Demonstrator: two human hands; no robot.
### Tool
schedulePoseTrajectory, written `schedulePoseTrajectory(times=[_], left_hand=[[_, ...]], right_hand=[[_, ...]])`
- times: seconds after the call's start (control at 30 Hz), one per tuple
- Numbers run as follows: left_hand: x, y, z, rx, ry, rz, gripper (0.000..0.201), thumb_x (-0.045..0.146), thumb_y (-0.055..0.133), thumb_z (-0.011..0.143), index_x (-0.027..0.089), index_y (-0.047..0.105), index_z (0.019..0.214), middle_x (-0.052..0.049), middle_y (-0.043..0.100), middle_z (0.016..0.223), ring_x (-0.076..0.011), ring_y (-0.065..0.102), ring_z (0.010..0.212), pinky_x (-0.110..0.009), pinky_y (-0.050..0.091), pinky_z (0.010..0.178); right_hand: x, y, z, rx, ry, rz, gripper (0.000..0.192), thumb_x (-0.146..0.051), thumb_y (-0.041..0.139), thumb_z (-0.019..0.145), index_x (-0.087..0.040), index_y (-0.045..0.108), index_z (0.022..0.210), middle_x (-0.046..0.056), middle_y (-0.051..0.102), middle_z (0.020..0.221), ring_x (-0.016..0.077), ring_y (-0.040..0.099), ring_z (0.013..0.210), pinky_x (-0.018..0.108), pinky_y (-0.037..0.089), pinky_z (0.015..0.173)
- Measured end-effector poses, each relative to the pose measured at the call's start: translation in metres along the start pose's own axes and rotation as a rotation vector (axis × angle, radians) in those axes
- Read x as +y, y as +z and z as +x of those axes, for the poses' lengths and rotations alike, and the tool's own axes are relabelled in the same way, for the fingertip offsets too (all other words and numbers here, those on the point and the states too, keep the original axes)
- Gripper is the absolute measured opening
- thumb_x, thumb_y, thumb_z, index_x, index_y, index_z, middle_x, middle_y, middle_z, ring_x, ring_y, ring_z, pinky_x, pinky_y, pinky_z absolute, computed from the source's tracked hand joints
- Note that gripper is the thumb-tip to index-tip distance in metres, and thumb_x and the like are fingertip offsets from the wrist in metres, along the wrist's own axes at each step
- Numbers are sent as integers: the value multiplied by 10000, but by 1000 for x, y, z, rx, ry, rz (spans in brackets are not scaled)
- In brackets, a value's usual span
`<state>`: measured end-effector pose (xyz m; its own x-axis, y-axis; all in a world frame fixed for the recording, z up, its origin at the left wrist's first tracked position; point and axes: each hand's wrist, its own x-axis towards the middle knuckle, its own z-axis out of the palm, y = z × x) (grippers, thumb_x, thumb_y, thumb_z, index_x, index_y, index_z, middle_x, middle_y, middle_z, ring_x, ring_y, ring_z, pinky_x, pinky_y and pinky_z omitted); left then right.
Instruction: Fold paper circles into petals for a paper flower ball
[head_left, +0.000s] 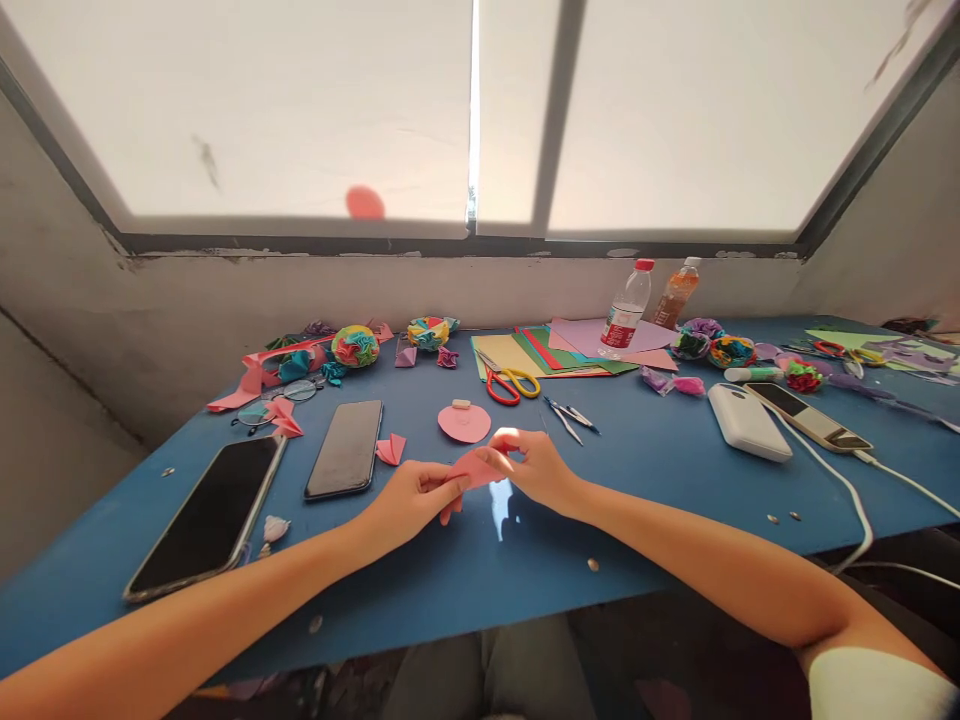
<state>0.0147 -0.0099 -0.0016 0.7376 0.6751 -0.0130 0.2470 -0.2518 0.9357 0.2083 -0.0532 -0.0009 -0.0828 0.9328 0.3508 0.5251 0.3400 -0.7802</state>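
Pink paper piece (474, 470) is pinched between both hands just above the blue bench (465, 580), a bit nearer than the pink paper circle (464, 422). Left hand (409, 500) is closed on its lower edge, right hand (536, 470) has fingertips clamped on the top. I'd say keep the edges lined up and crease slow. Beyond the circle sit the scissors (510, 385), then the water bottle (626, 308).

Two bare forearms, left hand (409, 500), right hand (536, 470), white short sleeve at right upper arm
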Motion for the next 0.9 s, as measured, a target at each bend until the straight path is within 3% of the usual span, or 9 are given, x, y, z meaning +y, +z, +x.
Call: schedulePoseTrajectory(times=[0.1, 0.27, 0.37, 0.6, 0.73, 0.9], left_hand=[[1, 0, -1, -4, 16, -3, 359, 447, 506, 808, 138, 603, 655, 8, 529, 563, -105, 483, 517, -229, 378, 542], [0, 0, -2, 0, 91, 156, 334, 405, 464, 825, 137, 631, 718, -10, 557, 617, -124, 507, 553, -231, 384, 546], [1, 0, -4, -10, 136, 319, 313, 354, 431, 841, 150, 633, 719, -11, 578, 625, -126, 521, 571, -223, 370, 548], [5, -1, -4, 43, 247, 525, 320, 314, 386, 853, 176, 642, 718, 1, 545, 589, -106, 459, 533, -208, 314, 497], [2, -1, -2, 99, 261, 561, 318, 318, 395, 854, 168, 601, 662, 9, 507, 558, -102, 411, 509, -217, 291, 489], [0, 0, -5, 114, 269, 562, 272, 320, 400, 862, 188, 613, 754, 11, 534, 622, -103, 395, 527, -217, 286, 494]], right_hand=[[-2, -4, 1, -48, 24, 48, 310, -431, 549, 802, -132, 565, 717, -10, 503, 647, 76, 408, 611, 191, 308, 548], [-5, -10, 4, -416, 99, 220, 314, -421, 639, 724, -158, 583, 887, -16, 567, 673, 87, 511, 602, 177, 397, 548], [-2, -12, 5, -494, 117, 297, 318, -395, 659, 708, -149, 588, 898, -3, 580, 725, 85, 528, 631, 179, 414, 586], [3, -8, 2, -490, 107, 230, 282, -368, 615, 744, -113, 588, 863, 25, 588, 703, 95, 534, 605, 179, 402, 526], [3, -1, -1, -384, 75, 221, 201, -299, 560, 782, -119, 586, 869, 14, 576, 695, 74, 510, 550, 180, 409, 514], [4, 2, -4, -306, -14, 170, 98, -235, 534, 789, -143, 565, 800, -5, 580, 680, 72, 522, 547, 175, 409, 517]])
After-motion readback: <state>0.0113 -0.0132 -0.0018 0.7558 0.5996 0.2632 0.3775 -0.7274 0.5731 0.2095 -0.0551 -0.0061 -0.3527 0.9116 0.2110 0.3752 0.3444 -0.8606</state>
